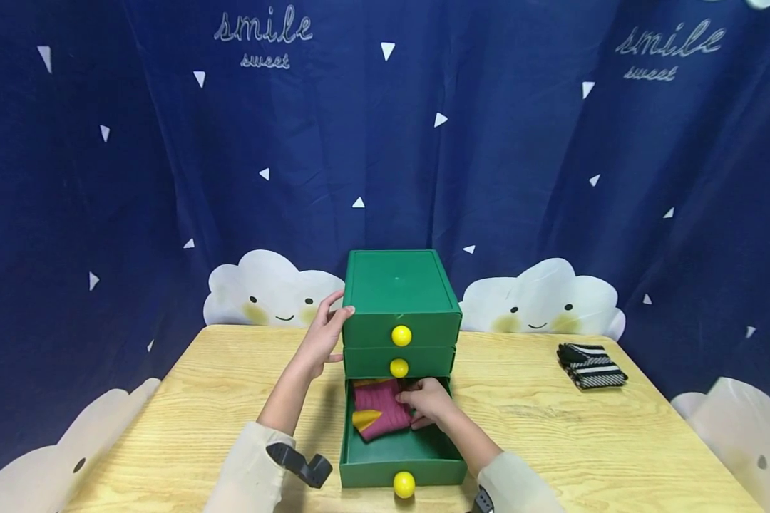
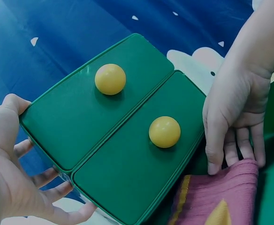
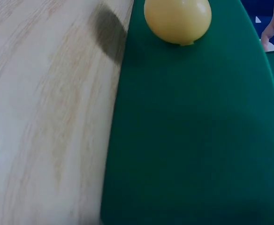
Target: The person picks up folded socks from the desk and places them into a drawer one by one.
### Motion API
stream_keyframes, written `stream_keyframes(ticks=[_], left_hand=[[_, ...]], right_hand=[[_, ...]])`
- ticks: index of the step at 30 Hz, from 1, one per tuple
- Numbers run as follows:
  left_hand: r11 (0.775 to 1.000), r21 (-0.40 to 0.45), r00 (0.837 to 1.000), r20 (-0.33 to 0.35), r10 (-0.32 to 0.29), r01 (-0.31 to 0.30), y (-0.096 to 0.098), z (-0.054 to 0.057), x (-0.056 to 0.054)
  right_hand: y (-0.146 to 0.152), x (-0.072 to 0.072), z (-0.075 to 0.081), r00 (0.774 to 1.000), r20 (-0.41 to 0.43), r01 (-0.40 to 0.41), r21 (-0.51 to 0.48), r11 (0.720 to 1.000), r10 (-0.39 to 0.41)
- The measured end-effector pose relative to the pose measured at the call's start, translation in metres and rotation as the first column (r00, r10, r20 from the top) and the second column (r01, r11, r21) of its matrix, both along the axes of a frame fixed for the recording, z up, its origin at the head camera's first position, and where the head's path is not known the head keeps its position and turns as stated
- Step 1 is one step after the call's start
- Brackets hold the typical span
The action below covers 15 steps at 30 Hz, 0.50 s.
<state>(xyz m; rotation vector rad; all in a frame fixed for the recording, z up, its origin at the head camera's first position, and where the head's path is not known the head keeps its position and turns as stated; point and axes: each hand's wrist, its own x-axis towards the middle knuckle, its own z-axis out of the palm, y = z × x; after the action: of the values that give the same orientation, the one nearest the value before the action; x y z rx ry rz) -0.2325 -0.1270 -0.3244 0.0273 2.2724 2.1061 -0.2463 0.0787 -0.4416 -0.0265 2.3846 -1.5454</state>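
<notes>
A green drawer unit (image 1: 398,285) with yellow knobs stands mid-table, its bottom drawer (image 1: 372,473) pulled out and the upper two closed. Inside that drawer, toward the back, lies a folded pink sock (image 1: 381,410) with mustard-yellow patches. My right hand (image 1: 428,400) reaches in from the right and pinches the sock's edge; in the left wrist view its thumb is in front and some fingertips are hidden behind the cloth. My left hand (image 1: 321,335) rests with spread fingers against the unit's left side, thumb at the upper front corner. The right wrist view mostly shows the bottom drawer's front (image 3: 188,126).
A folded black-and-white striped textile (image 1: 592,366) lies on the right part of the wooden table (image 1: 520,427). Behind the table hangs a dark blue curtain (image 1: 385,142) with white triangles and smiling clouds. The bottom drawer's yellow knob (image 1: 404,484) juts toward the front.
</notes>
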Motion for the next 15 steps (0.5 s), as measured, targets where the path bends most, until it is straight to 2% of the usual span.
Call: stream_keyframes(ticks=[10,15], left_hand=[[1.000,-0.004,1.000,-0.002,0.001,-0.001,0.000,0.000,0.000],[1.000,-0.007,1.000,-0.005,-0.002,0.002,-0.001,0.000,0.000]], right_hand=[[0.011,0.008,0.025,0.997,-0.070,-0.035,0.135,0.990,0.045],[0.028,0.016,0.043,0.995,-0.079,-0.055,0.158,0.986,0.068]])
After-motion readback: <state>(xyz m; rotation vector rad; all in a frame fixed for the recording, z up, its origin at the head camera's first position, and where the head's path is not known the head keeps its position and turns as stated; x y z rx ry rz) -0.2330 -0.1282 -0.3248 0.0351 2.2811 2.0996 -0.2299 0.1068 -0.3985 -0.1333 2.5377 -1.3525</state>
